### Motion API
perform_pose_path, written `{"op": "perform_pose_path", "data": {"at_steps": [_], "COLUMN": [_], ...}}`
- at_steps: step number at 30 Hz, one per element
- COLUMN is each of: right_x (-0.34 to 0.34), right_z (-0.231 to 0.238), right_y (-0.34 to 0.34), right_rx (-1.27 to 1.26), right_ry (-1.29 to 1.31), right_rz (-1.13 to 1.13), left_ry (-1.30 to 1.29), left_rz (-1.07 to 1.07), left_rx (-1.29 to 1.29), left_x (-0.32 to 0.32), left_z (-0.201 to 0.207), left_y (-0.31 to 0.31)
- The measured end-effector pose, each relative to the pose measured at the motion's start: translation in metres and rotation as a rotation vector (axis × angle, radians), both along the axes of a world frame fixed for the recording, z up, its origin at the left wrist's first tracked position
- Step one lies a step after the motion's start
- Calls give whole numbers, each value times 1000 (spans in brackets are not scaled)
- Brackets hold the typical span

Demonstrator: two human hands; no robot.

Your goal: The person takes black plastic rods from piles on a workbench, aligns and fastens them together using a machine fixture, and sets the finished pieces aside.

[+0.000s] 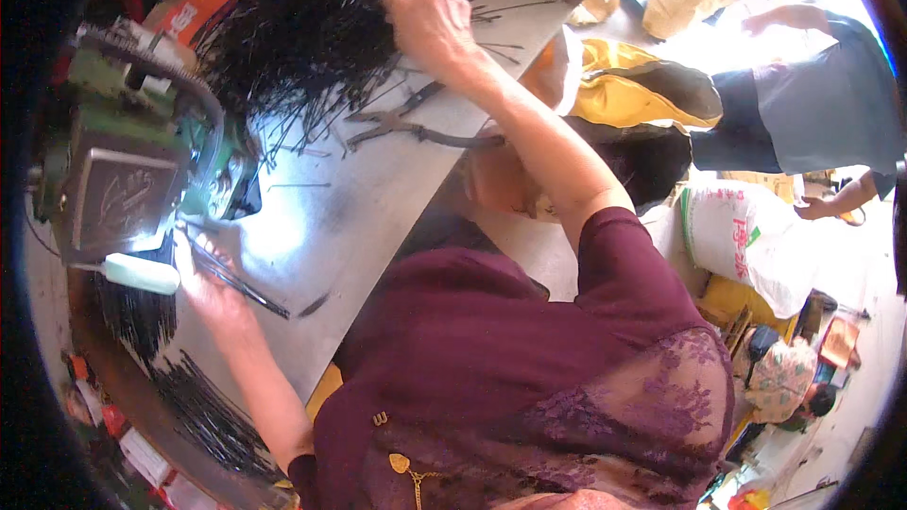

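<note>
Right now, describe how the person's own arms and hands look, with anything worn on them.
The left hand and right hand are ungloved, and both forearms are bare, with no watch or bracelet visible. The short sleeves are dark maroon, the right one ending near the elbow. Any rings are too unclear to tell.

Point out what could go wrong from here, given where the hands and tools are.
The left hand is close to the green machine, so fingers might get pinched if it moves.

The pliers lie with one handle toward the table edge, near the right forearm; a sweep could knock them off.

The black strands lie crisscrossed by the right hand and may tangle.
</note>
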State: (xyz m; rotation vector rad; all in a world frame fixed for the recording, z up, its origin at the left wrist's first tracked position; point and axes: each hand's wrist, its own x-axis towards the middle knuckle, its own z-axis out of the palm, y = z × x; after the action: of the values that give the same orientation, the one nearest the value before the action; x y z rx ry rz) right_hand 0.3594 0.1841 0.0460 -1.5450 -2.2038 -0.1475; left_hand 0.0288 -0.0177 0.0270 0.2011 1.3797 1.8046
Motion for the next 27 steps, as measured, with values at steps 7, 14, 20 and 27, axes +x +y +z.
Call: {"op": "perform_pose_path", "data": {"at_steps": [7,14,20,27], "right_x": [-29,-129,-169,-172], "right_z": [72,-2,-2,-4], "right_y": [-47,-112,-124,-115], "right_rx": [30,-623,-849,-1075], "right_ry": [311,612,861,1078], "right_rz": [129,626,536,476], "left_ry": [-57,43,443,171], "left_rz": [-249,-202,-153,-178], "left_rx": [155,61,277,212], "left_x": [-15,21,38,45], "left_z": [-14,-6,-9,6], "left_y": [-5,12,2,14]}}
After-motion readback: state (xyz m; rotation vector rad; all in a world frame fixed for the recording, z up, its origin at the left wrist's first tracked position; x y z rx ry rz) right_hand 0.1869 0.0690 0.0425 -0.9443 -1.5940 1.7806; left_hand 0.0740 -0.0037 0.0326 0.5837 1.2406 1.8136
